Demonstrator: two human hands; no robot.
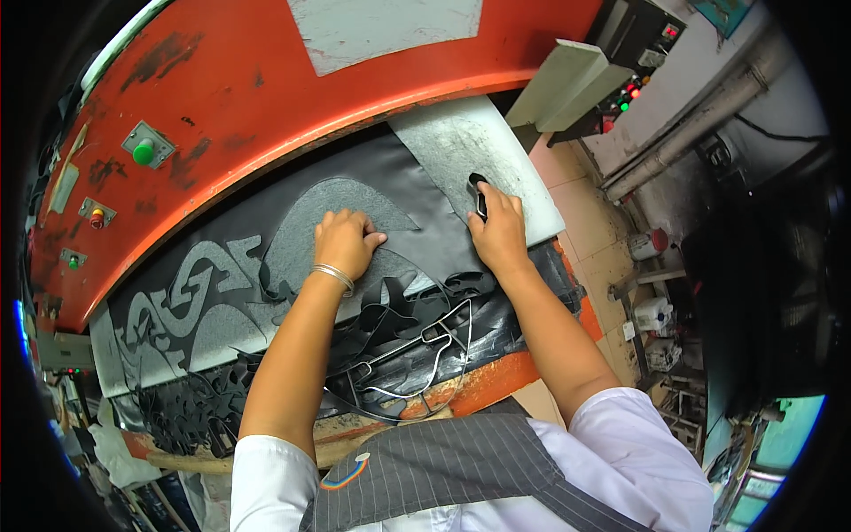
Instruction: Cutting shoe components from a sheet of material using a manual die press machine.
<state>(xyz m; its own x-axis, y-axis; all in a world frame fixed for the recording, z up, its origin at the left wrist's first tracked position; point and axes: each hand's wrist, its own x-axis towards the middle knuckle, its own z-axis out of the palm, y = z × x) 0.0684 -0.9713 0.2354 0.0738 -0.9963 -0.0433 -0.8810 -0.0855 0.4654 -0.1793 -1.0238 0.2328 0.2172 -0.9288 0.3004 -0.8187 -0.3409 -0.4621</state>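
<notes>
A black leather-like sheet (257, 208) lies over a pale grey board (474, 133), which shows through cut-out shapes. My left hand (346, 241), with bangles at the wrist, rests over the large rounded cut-out. Its fingers are curled down and the fingertips are hidden, so what they hold, if anything, does not show. Beyond the sheet's right edge, my right hand (499, 229) is closed on a small black curved piece (478, 184) above the bare board. Just in front of the board, a metal strip cutting die (417, 363) lies among black offcuts (399, 306).
Across the back stretches an orange machine beam (222, 133) with a green button (144, 152). A control box (634, 40) with lit buttons stands at the far right. More black scraps (208, 412) pile at the front left. Pipes (687, 133) run along the right wall.
</notes>
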